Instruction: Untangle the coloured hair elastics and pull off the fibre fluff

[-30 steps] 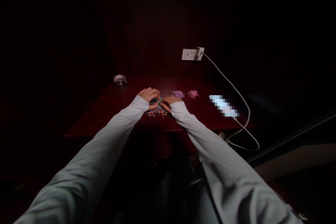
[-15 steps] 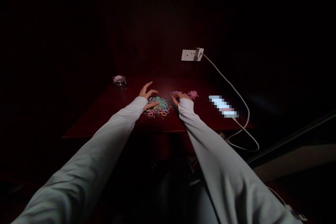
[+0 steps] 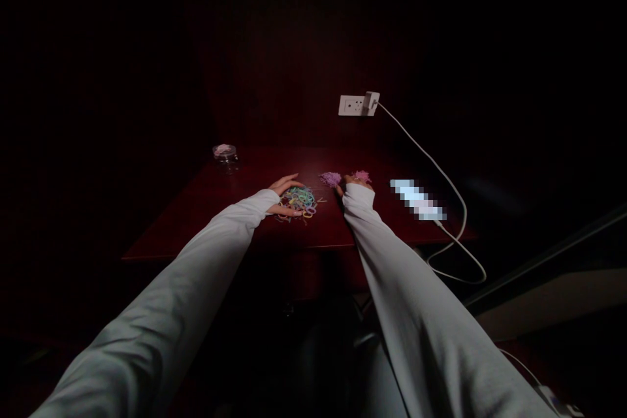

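Observation:
A mixed heap of small coloured hair ties [image 3: 301,199] lies on the dark red table. Around its left side curves my left hand [image 3: 281,189], thumb and fingers stretched apart along the heap's near and far edges. To the right is a pile of purple hair ties [image 3: 330,179], and beyond it a pink pile [image 3: 361,176]. My right hand [image 3: 349,184] is between these two piles, close against the pink one. Its fingers are mostly hidden behind the wrist and sleeve, so I cannot see whether anything is in them.
A clear round jar [image 3: 225,155] with something pale pink on top stands at the back left of the table [image 3: 196,222]. At the right lies a blurred-out lit phone [image 3: 416,199], its white cable [image 3: 431,155] looping up to a wall socket [image 3: 351,105].
My right hand has moved right from the purple pile to the pink one, uncovering the purple ties. My left hand has come down lower around the mixed heap, its fingers now stretched along it.

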The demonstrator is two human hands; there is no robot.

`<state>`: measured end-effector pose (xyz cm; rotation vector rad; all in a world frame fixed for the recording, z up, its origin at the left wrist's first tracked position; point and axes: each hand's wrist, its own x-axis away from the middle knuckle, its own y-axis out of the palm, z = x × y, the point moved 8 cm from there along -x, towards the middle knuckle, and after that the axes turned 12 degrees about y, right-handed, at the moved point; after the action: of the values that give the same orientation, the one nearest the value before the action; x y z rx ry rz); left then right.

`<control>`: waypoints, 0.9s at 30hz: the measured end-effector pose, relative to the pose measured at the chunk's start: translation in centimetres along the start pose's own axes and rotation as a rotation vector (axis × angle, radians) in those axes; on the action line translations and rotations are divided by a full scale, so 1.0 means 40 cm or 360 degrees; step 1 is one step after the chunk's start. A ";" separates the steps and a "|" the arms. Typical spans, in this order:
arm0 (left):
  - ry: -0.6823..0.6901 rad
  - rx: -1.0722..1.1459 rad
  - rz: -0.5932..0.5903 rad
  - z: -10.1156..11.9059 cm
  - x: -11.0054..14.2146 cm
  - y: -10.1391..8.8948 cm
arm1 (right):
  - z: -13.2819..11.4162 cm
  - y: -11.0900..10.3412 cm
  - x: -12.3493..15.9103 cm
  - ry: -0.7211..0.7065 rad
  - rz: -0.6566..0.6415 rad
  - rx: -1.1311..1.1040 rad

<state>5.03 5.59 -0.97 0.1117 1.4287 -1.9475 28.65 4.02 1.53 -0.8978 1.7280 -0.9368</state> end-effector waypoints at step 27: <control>0.0112 -0.0027 0.0628 -0.024 -0.022 -0.103 | -0.127 -0.051 0.093 -0.0695 0.0120 -0.0090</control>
<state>2.97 7.42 2.35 0.4258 1.3486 -1.6199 23.10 0.86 3.25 -0.9836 1.4059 -0.5901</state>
